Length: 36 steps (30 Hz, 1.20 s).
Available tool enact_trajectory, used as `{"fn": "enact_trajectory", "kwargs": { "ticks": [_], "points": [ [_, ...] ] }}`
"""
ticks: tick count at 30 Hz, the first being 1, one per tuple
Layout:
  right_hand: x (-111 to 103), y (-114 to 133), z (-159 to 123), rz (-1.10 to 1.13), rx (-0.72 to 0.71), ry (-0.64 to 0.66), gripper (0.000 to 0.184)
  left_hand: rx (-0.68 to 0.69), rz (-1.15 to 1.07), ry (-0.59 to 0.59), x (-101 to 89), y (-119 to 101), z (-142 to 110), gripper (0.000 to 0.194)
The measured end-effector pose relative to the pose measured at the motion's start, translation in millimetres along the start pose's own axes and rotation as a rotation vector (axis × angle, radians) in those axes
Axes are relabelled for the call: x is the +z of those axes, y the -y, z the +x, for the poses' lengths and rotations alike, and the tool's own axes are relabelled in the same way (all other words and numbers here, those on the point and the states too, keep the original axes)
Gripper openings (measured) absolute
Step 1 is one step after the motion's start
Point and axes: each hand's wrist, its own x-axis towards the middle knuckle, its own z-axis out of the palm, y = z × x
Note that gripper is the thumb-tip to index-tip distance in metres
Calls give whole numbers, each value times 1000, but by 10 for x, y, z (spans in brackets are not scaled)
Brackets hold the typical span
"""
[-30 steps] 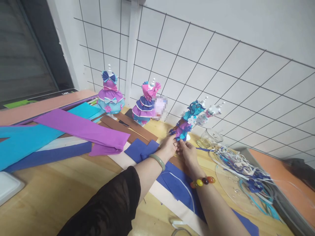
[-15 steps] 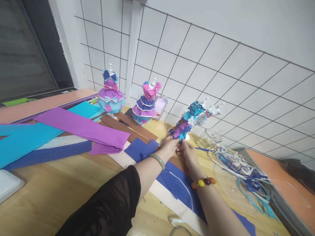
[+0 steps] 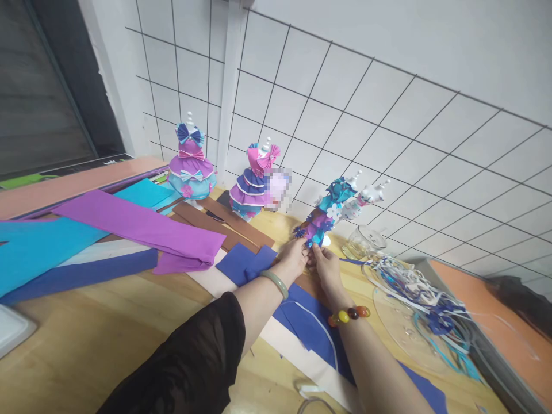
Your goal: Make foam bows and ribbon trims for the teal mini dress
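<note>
A small dress form (image 3: pixel 330 210) in a teal, purple and blue doll dress with white flowers leans to the right at the back of the table. At its lower hem, my left hand (image 3: pixel 294 257) has its fingers closed on the dress edge. My right hand (image 3: pixel 326 264), wearing a bead bracelet, pinches the same hem from the other side. The fingertips of both hands nearly meet there, and what lies right between them is partly hidden. Blue paper strips (image 3: pixel 310 316) lie beneath my forearms.
Two more dressed forms, one with bows (image 3: pixel 192 164) and one tiered (image 3: pixel 250 187), stand left. Purple paper (image 3: pixel 142 224) and turquoise paper (image 3: pixel 52 253) lie near them. A glass bowl (image 3: pixel 364 241) and ribbon scraps (image 3: pixel 422 293) are on the right, by a tiled wall (image 3: pixel 345 92).
The view has shifted slightly. My right hand has turned a little at the hem; both hands stay on the dress.
</note>
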Motion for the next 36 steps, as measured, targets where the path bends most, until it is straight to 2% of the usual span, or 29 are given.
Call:
{"fn": "enact_trajectory", "kwargs": {
  "ticks": [7, 15, 24, 36],
  "points": [
    [7, -13, 10, -13, -4, -14, 34, 29, 3, 2, 4, 13, 14, 6],
    [-35, 32, -53, 18, -4, 48, 33, 42, 66, 55, -46, 50, 23, 8],
    [6, -35, 26, -43, -41, -19, 37, 79, 63, 48, -5, 40, -24, 18],
    [30, 30, -2, -46, -25, -17, 39, 113, 77, 40, 30, 17, -102, 16]
  ]
}}
